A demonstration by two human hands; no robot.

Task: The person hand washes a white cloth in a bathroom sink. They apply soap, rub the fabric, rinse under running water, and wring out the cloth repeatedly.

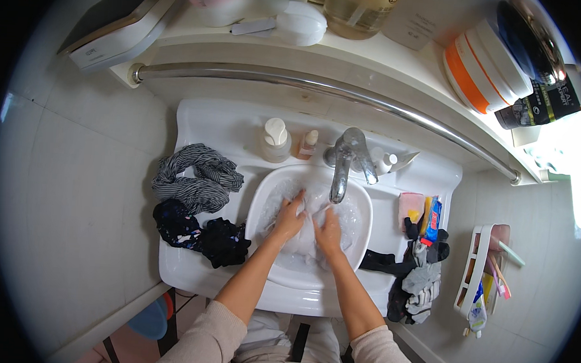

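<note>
A white plastic basin [256, 204] of sudsy water stands in the white ceramic washbasin [309, 303], below the chrome faucet [340, 174]. Both my hands are down in it, gripping a wet white cloth [303, 243] whose kind of garment I cannot make out. My left hand [290, 218] has its fingers spread over the left part of the cloth. Close by on the right, my right hand [328, 231] pinches a fold under the spout. Foam and water hide some of the fabric and fingertips.
Striped fabric [193, 177] and dark patterned clothes [205, 236] lie left. Socks [420, 279], a pink cloth [411, 206] and a blue packet [433, 219] lie right. Pump bottle [276, 139] and small bottle [308, 144] stand behind. A metal rail [295, 77] crosses above; a toothbrush holder [474, 267] hangs right.
</note>
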